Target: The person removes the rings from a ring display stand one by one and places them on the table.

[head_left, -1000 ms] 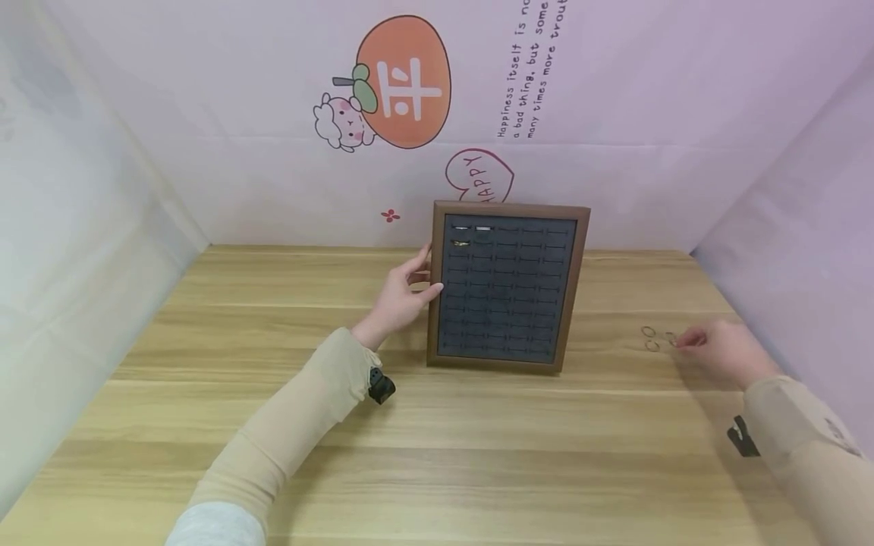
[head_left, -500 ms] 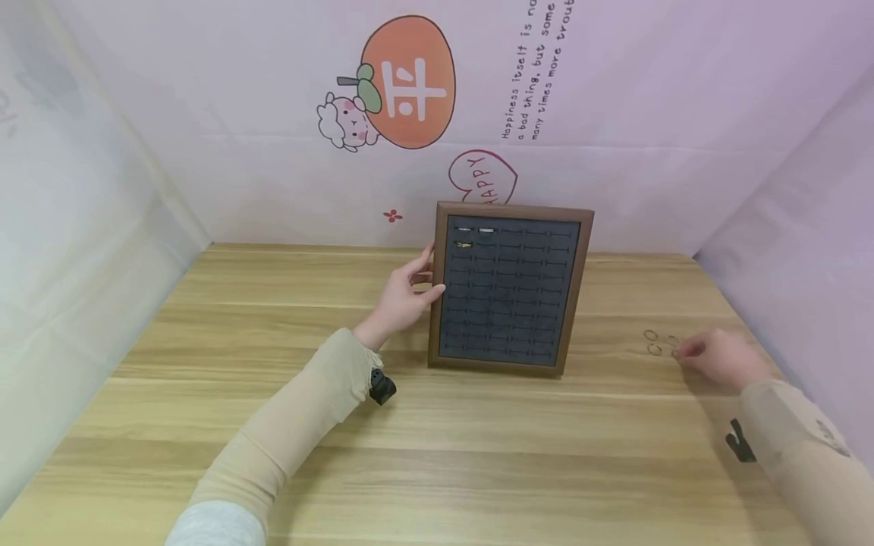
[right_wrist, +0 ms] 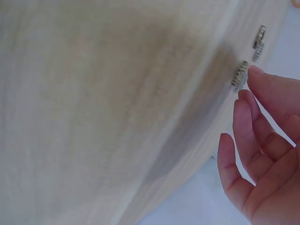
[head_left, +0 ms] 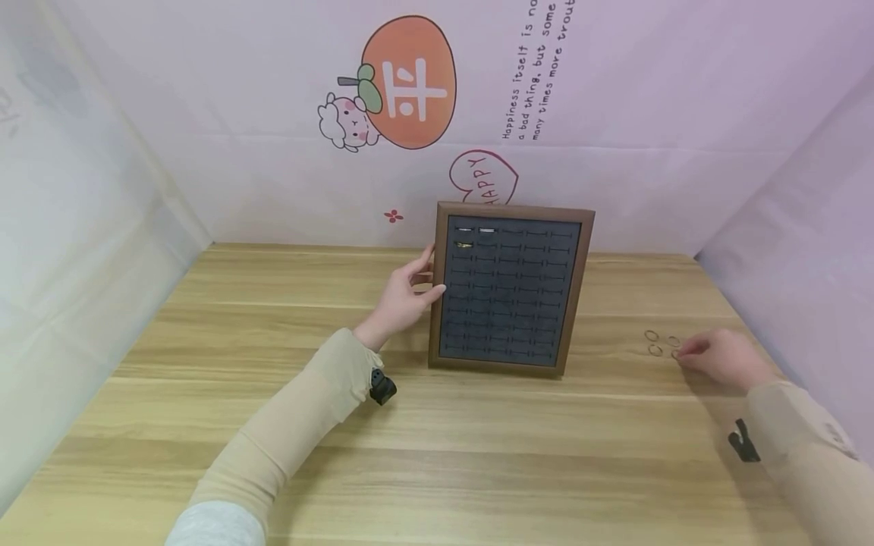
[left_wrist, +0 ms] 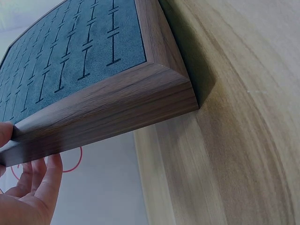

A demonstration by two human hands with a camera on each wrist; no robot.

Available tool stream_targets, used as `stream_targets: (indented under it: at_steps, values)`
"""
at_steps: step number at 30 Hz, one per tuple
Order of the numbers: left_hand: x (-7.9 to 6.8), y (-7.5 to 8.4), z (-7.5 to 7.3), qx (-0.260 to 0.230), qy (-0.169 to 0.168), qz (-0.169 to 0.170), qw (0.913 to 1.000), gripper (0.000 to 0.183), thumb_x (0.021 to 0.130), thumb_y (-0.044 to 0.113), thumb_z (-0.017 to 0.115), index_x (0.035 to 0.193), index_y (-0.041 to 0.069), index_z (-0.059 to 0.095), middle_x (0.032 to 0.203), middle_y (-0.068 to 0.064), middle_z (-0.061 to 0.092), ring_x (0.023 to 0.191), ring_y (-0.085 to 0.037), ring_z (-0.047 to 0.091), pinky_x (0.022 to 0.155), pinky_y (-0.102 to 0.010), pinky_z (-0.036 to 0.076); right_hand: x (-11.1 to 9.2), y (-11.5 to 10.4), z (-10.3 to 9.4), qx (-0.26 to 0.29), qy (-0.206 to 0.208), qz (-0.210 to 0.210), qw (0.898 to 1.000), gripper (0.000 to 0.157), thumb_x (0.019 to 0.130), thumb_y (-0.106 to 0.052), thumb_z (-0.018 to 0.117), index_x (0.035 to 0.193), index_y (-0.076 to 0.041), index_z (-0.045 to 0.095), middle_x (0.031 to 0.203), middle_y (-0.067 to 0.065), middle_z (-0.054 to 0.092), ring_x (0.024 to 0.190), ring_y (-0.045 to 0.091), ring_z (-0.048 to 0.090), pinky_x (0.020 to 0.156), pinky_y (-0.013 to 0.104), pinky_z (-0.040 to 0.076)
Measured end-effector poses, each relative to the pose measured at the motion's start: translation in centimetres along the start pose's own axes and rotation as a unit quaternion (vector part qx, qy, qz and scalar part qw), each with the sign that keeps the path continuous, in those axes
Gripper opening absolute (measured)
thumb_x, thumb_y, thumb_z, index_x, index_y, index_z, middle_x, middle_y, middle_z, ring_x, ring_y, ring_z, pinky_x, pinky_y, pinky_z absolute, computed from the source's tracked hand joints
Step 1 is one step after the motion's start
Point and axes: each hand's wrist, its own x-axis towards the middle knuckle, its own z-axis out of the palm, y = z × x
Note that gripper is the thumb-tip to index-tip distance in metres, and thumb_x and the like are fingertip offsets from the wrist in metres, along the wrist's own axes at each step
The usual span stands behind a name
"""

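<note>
A brown wooden frame (head_left: 583, 280) with a dark slotted ring pad (head_left: 505, 296) leans upright near the back wall. My left hand (head_left: 401, 298) holds its left edge, thumb on the front and fingers behind; in the left wrist view those fingers (left_wrist: 52, 180) show under the wooden side. Two silvery rings and a gold ring (head_left: 463, 245) sit in slots at the pad's upper left. At the right, my right hand (head_left: 727, 359) has thumb and forefinger tips at a ring (head_left: 675, 354) low on the table, pinching at its edge. The ring is partly hidden.
Three other rings lie close by: one ring (head_left: 652, 335), a second ring (head_left: 655, 350) and a third ring (head_left: 674, 341). The wood-grain table (head_left: 478, 455) meets a printed cloth wall (head_left: 273, 189) at the back and more cloth on both sides.
My right hand has shifted slightly toward the table's front, uncovering the ring behind its fingertips. My left hand keeps its hold on the frame. The view has shifted slightly.
</note>
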Motion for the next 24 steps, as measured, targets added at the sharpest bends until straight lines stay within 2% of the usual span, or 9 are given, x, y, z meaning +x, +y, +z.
stream_targets:
  at_steps: [3, 9, 10, 13, 17, 20, 24]
  values:
    - [0.1, -0.1, 0.1, -0.001, 0.0, 0.003, 1.0, 0.07, 0.09, 0.0, 0.059, 0.15, 0.014, 0.026, 0.131, -0.02, 0.049, 0.116, -0.033, 0.053, 0.094, -0.043, 0.051, -0.2, 0.1, -0.5, 0.024, 0.016, 0.008, 1.0, 0.03, 0.087, -0.025, 0.066, 0.099, 0.003, 0.068, 0.098, 0.024, 0.068, 0.09, 0.044, 0.061, 0.076, 0.058, 0.046]
    - [0.1, -0.1, 0.1, -0.001, -0.001, 0.004, 1.0, 0.071, 0.09, 0.0, 0.059, 0.15, 0.015, 0.026, 0.132, -0.02, 0.049, 0.116, -0.033, 0.053, 0.094, -0.044, 0.05, -0.6, -0.7, -1.7, 0.056, 0.068, 0.012, 0.996, 0.033, 0.092, -0.02, 0.059, 0.108, 0.009, 0.062, 0.102, 0.032, 0.064, 0.082, 0.037, 0.063, 0.067, 0.049, 0.051]
    - [0.1, -0.1, 0.1, 0.001, -0.001, 0.003, 1.0, 0.071, 0.09, 0.0, 0.059, 0.151, 0.016, 0.026, 0.131, -0.02, 0.049, 0.116, -0.033, 0.053, 0.094, -0.044, 0.05, -0.6, -1.0, -1.9, 0.06, 0.077, 0.011, 0.995, 0.034, 0.093, -0.02, 0.059, 0.109, 0.01, 0.061, 0.102, 0.033, 0.063, 0.08, 0.034, 0.063, 0.065, 0.046, 0.052]
    - [0.1, -0.1, 0.1, 0.004, 0.001, 0.002, 1.0, 0.071, 0.09, 0.001, 0.06, 0.151, 0.016, 0.026, 0.131, -0.02, 0.049, 0.116, -0.033, 0.053, 0.094, -0.043, 0.05, -0.6, -2.1, -2.4, 0.068, 0.112, 0.001, 0.991, 0.033, 0.093, -0.021, 0.059, 0.109, 0.008, 0.061, 0.102, 0.033, 0.063, 0.073, 0.011, 0.06, 0.059, 0.033, 0.051]
    - [0.1, -0.1, 0.1, 0.005, -0.001, -0.001, 1.0, 0.07, 0.091, 0.001, 0.06, 0.15, 0.016, 0.026, 0.132, -0.019, 0.049, 0.116, -0.032, 0.053, 0.095, -0.042, 0.05, -0.8, -3.9, -2.9, 0.075, 0.149, -0.019, 0.986, 0.033, 0.094, -0.021, 0.058, 0.112, 0.006, 0.061, 0.102, 0.032, 0.063, 0.071, -0.017, 0.044, 0.058, 0.022, 0.046]
    - [0.1, -0.1, 0.1, 0.005, -0.002, -0.002, 1.0, 0.07, 0.091, 0.001, 0.059, 0.151, 0.015, 0.026, 0.133, -0.019, 0.048, 0.116, -0.032, 0.053, 0.095, -0.041, 0.05, -0.9, -5.5, -3.4, 0.081, 0.168, -0.031, 0.982, 0.033, 0.094, -0.021, 0.058, 0.114, 0.005, 0.061, 0.102, 0.029, 0.064, 0.071, -0.024, 0.039, 0.057, 0.016, 0.043]
    - [0.1, -0.2, 0.1, 0.002, 0.0, 0.001, 1.0, 0.07, 0.09, 0.0, 0.059, 0.15, 0.015, 0.026, 0.133, -0.019, 0.049, 0.116, -0.033, 0.053, 0.095, -0.043, 0.05, -1.0, -7.5, -3.9, 0.091, 0.196, -0.04, 0.975, 0.031, 0.093, -0.021, 0.06, 0.114, 0.001, 0.064, 0.098, 0.02, 0.066, 0.071, -0.024, 0.041, 0.057, 0.012, 0.041]
